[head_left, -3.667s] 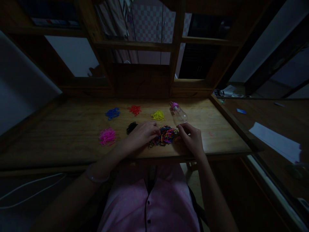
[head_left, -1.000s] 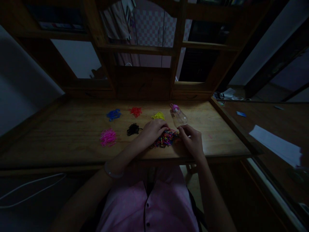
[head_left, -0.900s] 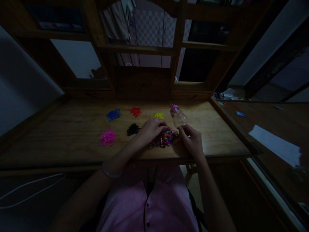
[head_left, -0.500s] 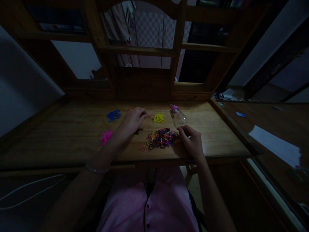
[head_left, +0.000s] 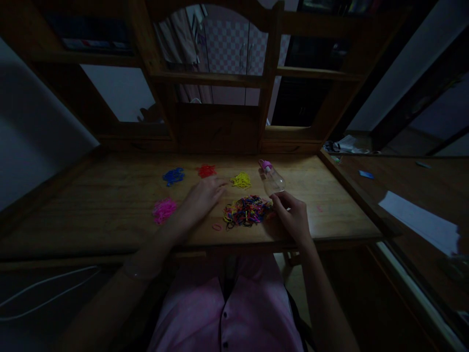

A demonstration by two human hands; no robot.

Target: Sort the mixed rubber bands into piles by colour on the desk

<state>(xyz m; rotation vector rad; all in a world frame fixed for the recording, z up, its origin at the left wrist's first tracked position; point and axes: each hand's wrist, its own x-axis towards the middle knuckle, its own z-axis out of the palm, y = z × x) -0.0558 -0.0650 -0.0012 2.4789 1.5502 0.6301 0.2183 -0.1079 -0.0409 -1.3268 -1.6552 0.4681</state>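
A mixed pile of coloured rubber bands [head_left: 247,211] lies on the wooden desk between my hands. My left hand [head_left: 208,192] hovers left of that pile, its fingers slightly blurred and stretched toward the yellow rubber bands [head_left: 241,180]; nothing shows in them. Behind it are red rubber bands [head_left: 207,170]. Blue rubber bands [head_left: 173,176] and pink rubber bands [head_left: 164,210] form separate heaps farther left. My right hand [head_left: 292,211] rests at the pile's right edge, thumb and forefinger pinched; what they hold is hidden. Just beyond those fingertips lies a clear bottle [head_left: 274,181] with a pink cap.
One loose pinkish rubber band [head_left: 217,227] lies near the desk's front edge. A wooden shelf frame [head_left: 216,78] rises along the back. To the right, a side surface carries white paper [head_left: 417,220] and a small blue packet [head_left: 365,174].
My left hand has drawn back toward me from beside the yellow heap, uncovering the red rubber bands. Its fingers have loosened from a pinch. My right hand is nearly still.
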